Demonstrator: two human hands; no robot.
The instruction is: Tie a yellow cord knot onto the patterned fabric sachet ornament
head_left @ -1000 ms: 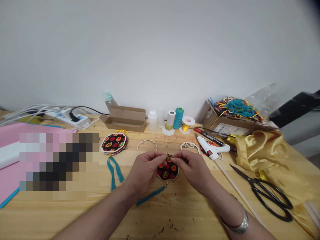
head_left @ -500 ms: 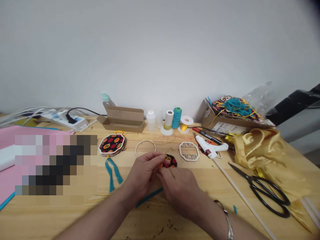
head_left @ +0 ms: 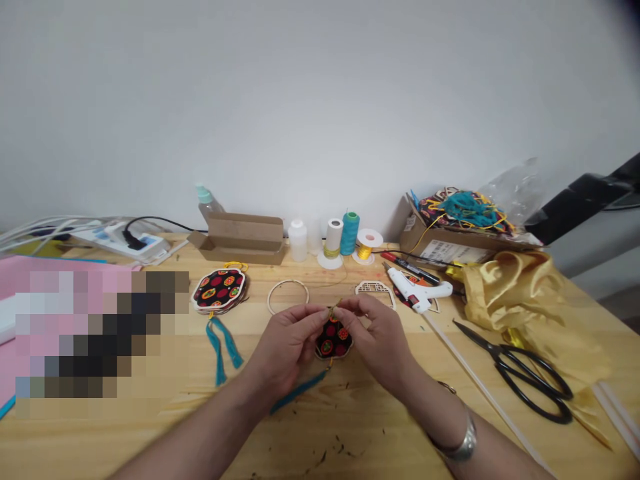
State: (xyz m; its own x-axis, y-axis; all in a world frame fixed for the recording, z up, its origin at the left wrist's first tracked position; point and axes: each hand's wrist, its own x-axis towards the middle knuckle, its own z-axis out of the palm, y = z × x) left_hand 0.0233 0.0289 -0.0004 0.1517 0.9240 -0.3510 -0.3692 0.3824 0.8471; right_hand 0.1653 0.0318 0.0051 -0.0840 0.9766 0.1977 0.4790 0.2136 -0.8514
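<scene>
A small black ornament point(head_left: 333, 338) with red and orange dots hangs between my two hands above the wooden table point(head_left: 150, 427). My left hand point(head_left: 287, 347) pinches its top left edge. My right hand point(head_left: 377, 337) pinches the yellow cord at its top right. A teal tassel point(head_left: 299, 392) trails from the ornament's bottom onto the table. A silver bracelet sits on my right wrist.
A finished ornament stack point(head_left: 219, 291) with teal tassels lies left, beside a wooden ring point(head_left: 287, 297). A lattice frame point(head_left: 375, 290), glue gun point(head_left: 417, 289), scissors point(head_left: 520, 370), gold fabric point(head_left: 520, 293), thread spools point(head_left: 350, 233) and cardboard boxes point(head_left: 243, 237) line the back and right.
My right hand moved from low in front of the ornament back up to its top right, and the ornament's face shows again.
</scene>
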